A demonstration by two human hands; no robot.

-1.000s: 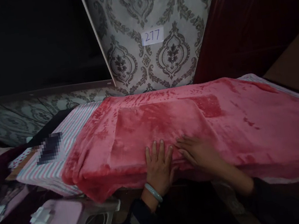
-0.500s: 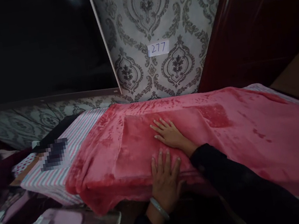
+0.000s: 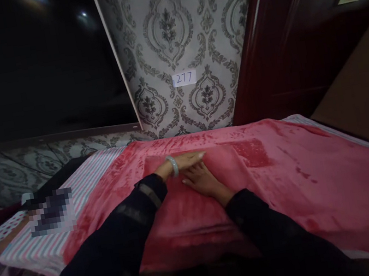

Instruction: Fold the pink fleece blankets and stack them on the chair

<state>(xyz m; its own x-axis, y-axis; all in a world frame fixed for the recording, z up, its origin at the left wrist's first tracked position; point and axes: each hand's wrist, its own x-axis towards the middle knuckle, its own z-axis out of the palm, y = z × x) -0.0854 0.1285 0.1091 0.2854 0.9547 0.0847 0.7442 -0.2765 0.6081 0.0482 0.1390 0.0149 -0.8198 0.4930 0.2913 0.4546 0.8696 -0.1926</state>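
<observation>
A pink-red plush blanket (image 3: 307,202) lies spread over a long surface in front of me. Its pile shows darker brushed patches around my hands. My left hand (image 3: 188,160), with a pale bangle (image 3: 172,166) at the wrist, is stretched out flat over the blanket, its fingers pointing right. Just below it my right hand (image 3: 204,180) rests palm down on the cloth, fingers extended. The left hand crosses above the right fingertips and partly hides them. Neither hand grips anything.
A striped cloth (image 3: 30,248) shows from under the blanket's left side, with a pixelated dark object (image 3: 52,212) on it. Behind are a large dark television (image 3: 37,72), patterned wallpaper with a paper label (image 3: 184,78) reading 277, and a dark red glossy panel (image 3: 283,57).
My left hand has moved from the blanket's front edge up and forward, beside and over the right fingertips. The right hand stays on the blanket. The view has shifted slightly right.
</observation>
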